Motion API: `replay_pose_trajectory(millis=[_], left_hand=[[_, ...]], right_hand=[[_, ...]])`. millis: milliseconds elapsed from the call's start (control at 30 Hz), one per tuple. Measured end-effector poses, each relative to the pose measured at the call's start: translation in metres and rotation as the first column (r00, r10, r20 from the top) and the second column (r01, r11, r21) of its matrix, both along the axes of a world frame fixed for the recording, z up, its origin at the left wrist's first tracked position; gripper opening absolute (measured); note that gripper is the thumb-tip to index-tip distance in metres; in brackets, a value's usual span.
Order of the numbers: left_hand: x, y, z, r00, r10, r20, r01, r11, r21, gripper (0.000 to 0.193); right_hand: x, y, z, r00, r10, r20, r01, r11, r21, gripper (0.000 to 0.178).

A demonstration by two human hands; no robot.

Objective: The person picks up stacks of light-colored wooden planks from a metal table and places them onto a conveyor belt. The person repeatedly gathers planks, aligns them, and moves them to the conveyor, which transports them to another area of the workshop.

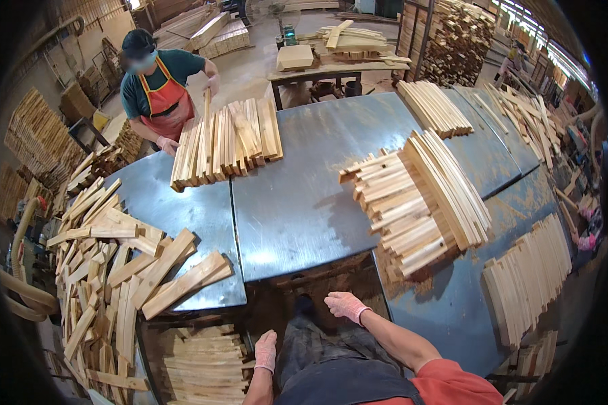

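My left hand [265, 349], in a pinkish-white knit glove, hangs beside my dark apron, near a low stack of boards [203, 364]. It holds nothing, and its fingers look loosely extended. My right hand [346, 306], gloved alike, is in front of my body just short of the metal table's near edge. Nothing is in it; the fingers are relaxed and slightly apart. Beyond it on the metal table [297, 229] lies a stack of wooden strips [402, 209], with a row of strips [449, 189] along its right side. Neither hand touches wood.
A jumbled heap of short boards [108, 290] covers the table's left end. Across the table, a co-worker in a red apron [165, 98] handles a row of strips [230, 143]. More strips stand at the far right [436, 108] and near right [530, 280]. Sawdust lies on the right panels.
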State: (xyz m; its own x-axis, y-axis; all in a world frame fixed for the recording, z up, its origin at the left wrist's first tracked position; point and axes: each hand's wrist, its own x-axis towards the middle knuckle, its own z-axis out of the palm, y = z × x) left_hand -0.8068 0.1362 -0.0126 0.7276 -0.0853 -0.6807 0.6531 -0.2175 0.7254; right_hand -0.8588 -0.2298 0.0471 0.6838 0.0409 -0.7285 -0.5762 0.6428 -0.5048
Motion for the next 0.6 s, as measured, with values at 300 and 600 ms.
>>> replay_pose_trajectory(millis=[300,600], left_hand=[[0.221,-0.143,0.059,0.9,-0.401,0.168,0.416,0.907,-0.066,0.045],[0.426,-0.186,0.032,0.955,-0.137,0.265,0.154,0.987,-0.046,0.039]], right_hand=[[0.236,-0.088,-0.046,0.917,0.292,-0.272,-0.395,0.569,-0.721,0.057],[0.495,-0.175,0.006,0.921,0.122,-0.37,-0.389,0.302,-0.87,0.09]])
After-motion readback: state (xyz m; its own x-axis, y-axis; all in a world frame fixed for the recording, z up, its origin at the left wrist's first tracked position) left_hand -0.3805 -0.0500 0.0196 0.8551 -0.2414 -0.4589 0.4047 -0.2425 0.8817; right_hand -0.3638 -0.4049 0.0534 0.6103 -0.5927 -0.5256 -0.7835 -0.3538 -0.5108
